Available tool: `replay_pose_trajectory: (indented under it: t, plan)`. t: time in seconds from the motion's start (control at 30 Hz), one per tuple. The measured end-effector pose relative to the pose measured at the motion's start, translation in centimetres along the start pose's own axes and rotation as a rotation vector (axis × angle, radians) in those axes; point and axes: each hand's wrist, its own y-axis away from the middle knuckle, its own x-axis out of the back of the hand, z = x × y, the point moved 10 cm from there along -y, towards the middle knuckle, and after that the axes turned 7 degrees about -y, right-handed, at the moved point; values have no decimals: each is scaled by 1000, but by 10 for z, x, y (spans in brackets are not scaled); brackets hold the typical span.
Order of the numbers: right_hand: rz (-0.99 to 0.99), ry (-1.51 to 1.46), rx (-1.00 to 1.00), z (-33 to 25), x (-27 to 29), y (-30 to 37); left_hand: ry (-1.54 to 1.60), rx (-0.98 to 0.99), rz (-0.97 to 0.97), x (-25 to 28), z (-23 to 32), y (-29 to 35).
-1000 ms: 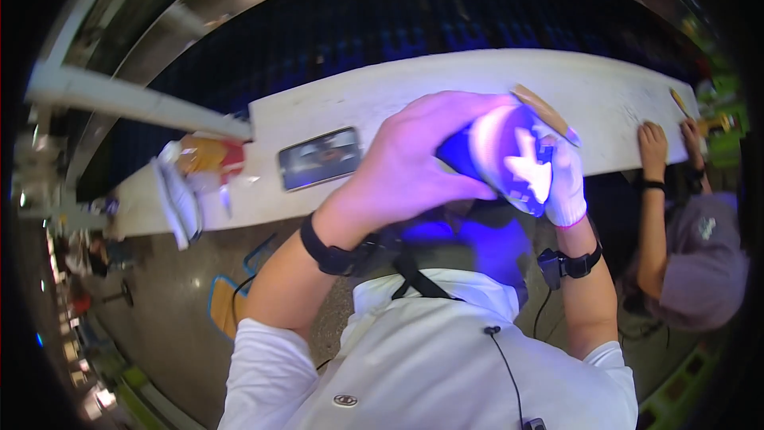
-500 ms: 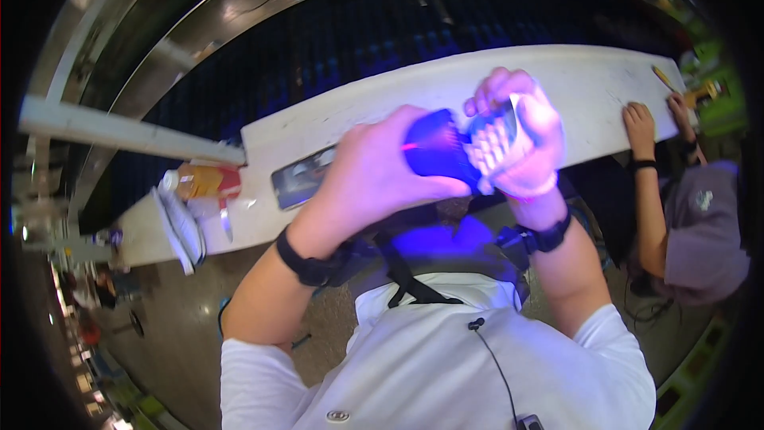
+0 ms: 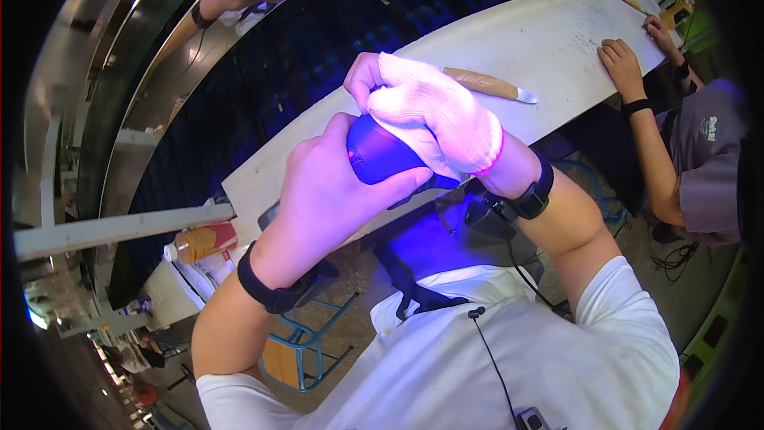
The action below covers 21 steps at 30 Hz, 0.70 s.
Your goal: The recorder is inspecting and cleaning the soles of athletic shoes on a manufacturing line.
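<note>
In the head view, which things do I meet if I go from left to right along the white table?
Orange bottle → left hand → dark torch-like tool → gloved right hand → wooden-handled knife → co-worker's hand.

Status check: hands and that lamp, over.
Left hand bare, gripping dark violet-glowing lamp. Right hand gloved, cupped over its front. Knife lies beyond on bench.

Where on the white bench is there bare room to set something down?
The white bench is bare between the wooden-handled knife and the co-worker's hands. It is crowded at its left end by the orange bottle, and under the left hand and gloved right hand gripping the dark torch.
</note>
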Motion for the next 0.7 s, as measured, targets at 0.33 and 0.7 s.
replay_pose_trajectory:
  t: [0.33,0.7]
  plan:
    - [138,130,154,-35,52,54,-426,-243,-105,-25,98,-28]
    - [8,681,364,-69,-14,147,-502,-760,4,-24,133,47]
